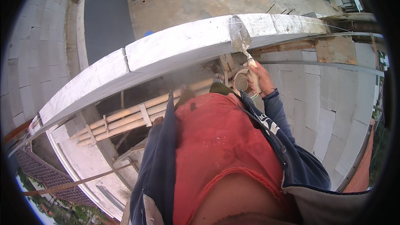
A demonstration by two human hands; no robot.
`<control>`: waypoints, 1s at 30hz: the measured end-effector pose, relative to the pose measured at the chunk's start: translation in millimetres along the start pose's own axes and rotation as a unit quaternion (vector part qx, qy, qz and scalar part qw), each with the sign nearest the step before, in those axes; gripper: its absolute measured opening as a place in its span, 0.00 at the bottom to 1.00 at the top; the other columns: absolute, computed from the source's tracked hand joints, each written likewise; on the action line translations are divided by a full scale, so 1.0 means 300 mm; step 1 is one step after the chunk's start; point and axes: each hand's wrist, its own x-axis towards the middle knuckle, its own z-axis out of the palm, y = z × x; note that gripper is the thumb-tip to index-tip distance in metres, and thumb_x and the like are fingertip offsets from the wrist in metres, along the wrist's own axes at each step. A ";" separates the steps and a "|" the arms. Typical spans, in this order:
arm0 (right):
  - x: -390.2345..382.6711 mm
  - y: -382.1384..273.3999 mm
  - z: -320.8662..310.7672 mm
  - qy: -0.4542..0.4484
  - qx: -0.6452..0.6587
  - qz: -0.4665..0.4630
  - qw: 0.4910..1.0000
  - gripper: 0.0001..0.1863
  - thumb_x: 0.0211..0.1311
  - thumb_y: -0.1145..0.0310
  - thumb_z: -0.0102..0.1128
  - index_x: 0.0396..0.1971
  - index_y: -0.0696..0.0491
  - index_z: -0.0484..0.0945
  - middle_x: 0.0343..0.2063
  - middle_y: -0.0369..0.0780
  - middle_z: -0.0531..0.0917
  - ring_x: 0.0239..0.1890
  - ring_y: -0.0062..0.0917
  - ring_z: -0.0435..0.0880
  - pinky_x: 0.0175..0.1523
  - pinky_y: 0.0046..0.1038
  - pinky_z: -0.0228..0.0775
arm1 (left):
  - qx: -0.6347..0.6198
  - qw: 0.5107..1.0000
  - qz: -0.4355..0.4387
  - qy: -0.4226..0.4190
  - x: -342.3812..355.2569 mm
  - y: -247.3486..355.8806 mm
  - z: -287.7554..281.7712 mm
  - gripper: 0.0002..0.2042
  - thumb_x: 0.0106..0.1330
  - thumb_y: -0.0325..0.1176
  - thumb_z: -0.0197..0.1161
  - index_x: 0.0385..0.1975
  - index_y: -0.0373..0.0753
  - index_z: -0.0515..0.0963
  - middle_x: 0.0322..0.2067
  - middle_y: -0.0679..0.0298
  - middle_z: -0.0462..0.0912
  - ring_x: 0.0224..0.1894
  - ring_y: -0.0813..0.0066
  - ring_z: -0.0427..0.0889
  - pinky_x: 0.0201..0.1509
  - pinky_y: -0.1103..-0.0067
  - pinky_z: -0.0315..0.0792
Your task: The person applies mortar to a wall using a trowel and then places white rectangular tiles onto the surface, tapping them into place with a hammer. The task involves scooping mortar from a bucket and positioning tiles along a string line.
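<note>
My right hand [259,79] is closed around the pale handle of a trowel [241,37]. The trowel's grey, mortar-stained blade overlaps the top of a white block wall [175,37] that curves across the view. Just behind that hand is a round bucket [241,81], partly hidden by the hand and the handle. My left hand [157,121] shows only as a small patch beyond the dark sleeve, low beside my body. Its fingers cannot be made out.
Below me are bamboo poles [121,121] tied with short wooden slats, with dark gaps around them. A thin string runs along the wall top. Grey block walls [316,100] rise at the right and far left. Beyond the wall lies a concrete floor [179,8].
</note>
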 end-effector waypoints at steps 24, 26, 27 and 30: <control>0.370 0.056 -0.070 0.317 -0.434 -0.246 0.807 0.15 0.69 0.60 0.68 0.47 0.53 0.79 0.37 0.52 0.87 0.44 0.52 0.87 0.49 0.45 0.78 | 0.114 0.986 0.117 -0.032 0.275 0.184 -0.179 0.22 0.75 0.44 0.66 0.64 0.41 0.80 0.58 0.54 0.86 0.59 0.59 0.85 0.62 0.69 0.79; 0.413 0.085 -0.123 0.331 -0.446 -0.214 0.804 0.12 0.69 0.61 0.65 0.45 0.51 0.80 0.39 0.55 0.87 0.47 0.56 0.86 0.50 0.49 0.78 | 0.099 0.990 0.101 -0.025 0.222 0.242 -0.195 0.22 0.75 0.44 0.65 0.64 0.42 0.80 0.57 0.54 0.87 0.58 0.58 0.86 0.62 0.68 0.79; 0.447 0.097 -0.124 0.331 -0.435 -0.240 0.802 0.11 0.69 0.61 0.64 0.44 0.51 0.80 0.39 0.54 0.87 0.47 0.56 0.86 0.50 0.50 0.78 | 0.078 0.993 0.090 -0.011 0.194 0.230 -0.209 0.21 0.76 0.44 0.65 0.63 0.42 0.80 0.56 0.54 0.87 0.58 0.57 0.86 0.63 0.68 0.79; 0.495 0.099 -0.165 0.339 -0.462 -0.260 0.778 0.09 0.68 0.63 0.64 0.42 0.51 0.79 0.38 0.53 0.87 0.46 0.56 0.86 0.49 0.52 0.77 | 0.042 0.997 0.058 0.032 0.154 0.213 -0.219 0.21 0.76 0.45 0.64 0.63 0.42 0.80 0.54 0.53 0.89 0.56 0.54 0.87 0.64 0.67 0.78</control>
